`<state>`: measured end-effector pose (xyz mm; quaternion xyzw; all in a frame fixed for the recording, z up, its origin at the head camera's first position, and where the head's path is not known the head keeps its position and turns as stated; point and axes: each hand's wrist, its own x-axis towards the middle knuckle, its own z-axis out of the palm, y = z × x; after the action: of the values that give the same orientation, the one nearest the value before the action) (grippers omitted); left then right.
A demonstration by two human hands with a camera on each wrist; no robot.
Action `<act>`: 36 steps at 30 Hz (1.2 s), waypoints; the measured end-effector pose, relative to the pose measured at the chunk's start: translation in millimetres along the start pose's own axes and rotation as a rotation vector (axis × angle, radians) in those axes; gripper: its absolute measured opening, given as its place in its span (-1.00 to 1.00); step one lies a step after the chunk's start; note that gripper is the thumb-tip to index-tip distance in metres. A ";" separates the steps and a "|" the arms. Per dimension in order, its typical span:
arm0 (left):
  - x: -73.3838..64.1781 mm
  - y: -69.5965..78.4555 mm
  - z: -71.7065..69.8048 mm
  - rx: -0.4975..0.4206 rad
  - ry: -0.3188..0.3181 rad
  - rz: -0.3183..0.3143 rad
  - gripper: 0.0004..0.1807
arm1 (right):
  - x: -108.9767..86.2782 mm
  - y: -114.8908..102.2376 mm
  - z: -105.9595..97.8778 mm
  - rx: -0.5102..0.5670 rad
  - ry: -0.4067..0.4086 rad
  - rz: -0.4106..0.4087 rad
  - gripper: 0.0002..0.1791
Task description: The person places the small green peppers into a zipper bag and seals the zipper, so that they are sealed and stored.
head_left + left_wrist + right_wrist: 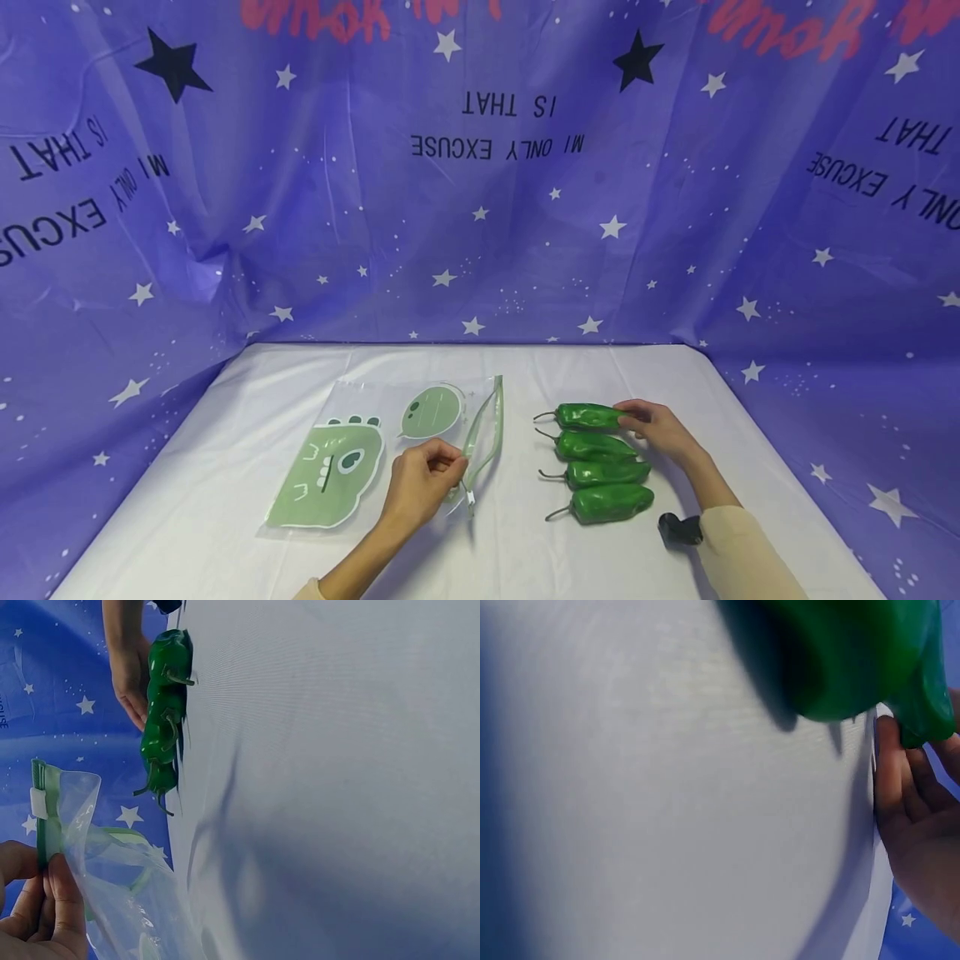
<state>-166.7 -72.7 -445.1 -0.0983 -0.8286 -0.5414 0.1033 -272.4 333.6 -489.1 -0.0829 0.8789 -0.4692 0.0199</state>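
While I watch from my distant station, I see the left hand pinching the green-edged mouth of a clear bag between thumb and fingers. From the left wrist I can make out a white slider on the green strip, just beyond those fingertips. At the other side, I see the right hand pinching the blunt end of the farthest green pepper, which lies on the white tabletop. My right wrist view is mostly filled by blurred green and white, with the fingers behind a pepper's tip at its edge.

Around the left grip, I see the bag lying on its side with its mouth toward the peppers, the two green strips parted so that a gap shows between them. I count a green monster face and a rounded green label printed on its film.

Nearer the person than the gripped pepper, I find the second pepper, the third pepper and the nearest pepper in a close row, every stem pointing toward the bag. Beside the right sleeve I notice a small black object I cannot identify. Behind everything, I have a purple-blue backdrop with stars and upside-down lettering.
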 end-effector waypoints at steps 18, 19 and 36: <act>0.9 1.7 1.4 0.009 0.001 0.008 -0.94 | 3.5 -30.2 3.8 0.176 0.015 -0.036 -0.51; 1.4 2.0 1.5 0.010 0.004 0.010 -0.94 | 4.5 -35.5 4.7 0.196 0.006 -0.039 -0.51; 4.2 11.4 5.1 -0.029 0.012 0.011 -0.95 | 20.8 -89.3 38.5 0.132 -0.033 -0.133 -0.66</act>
<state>-167.9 -63.2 -436.0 -0.1009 -0.8193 -0.5536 0.1098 -277.1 249.8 -435.7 -0.1473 0.8382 -0.5250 0.0086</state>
